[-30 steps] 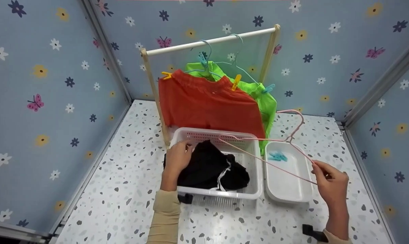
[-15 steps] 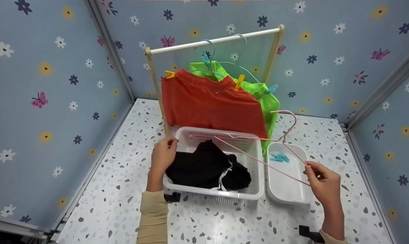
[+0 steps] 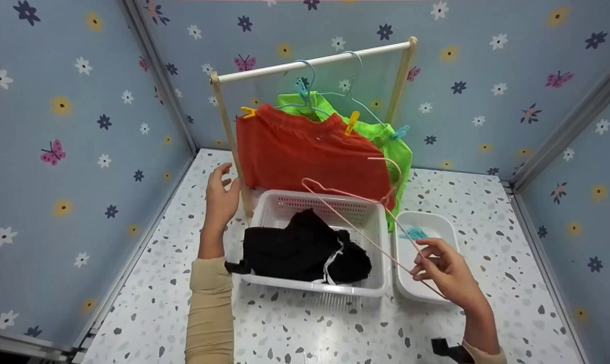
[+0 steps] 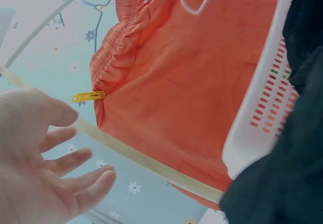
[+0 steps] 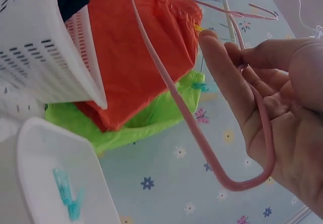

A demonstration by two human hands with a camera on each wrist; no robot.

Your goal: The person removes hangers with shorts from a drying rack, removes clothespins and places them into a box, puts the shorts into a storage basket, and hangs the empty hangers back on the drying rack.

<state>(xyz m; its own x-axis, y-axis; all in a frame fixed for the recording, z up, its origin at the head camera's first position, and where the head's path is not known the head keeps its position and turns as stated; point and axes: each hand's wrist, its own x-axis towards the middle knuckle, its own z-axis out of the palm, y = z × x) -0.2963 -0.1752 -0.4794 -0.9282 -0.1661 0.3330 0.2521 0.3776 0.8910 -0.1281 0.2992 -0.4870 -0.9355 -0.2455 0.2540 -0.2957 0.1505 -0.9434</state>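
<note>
The right wrist view shows the palm side (which the head view hides): the right hand pinches the pink hanger, its wire crossing the palm. The head view shows it slanting over the basket. The left hand, fingers loosely spread, is near the rack; speckled surface stretches from the basket's left edge to the wall.
</note>
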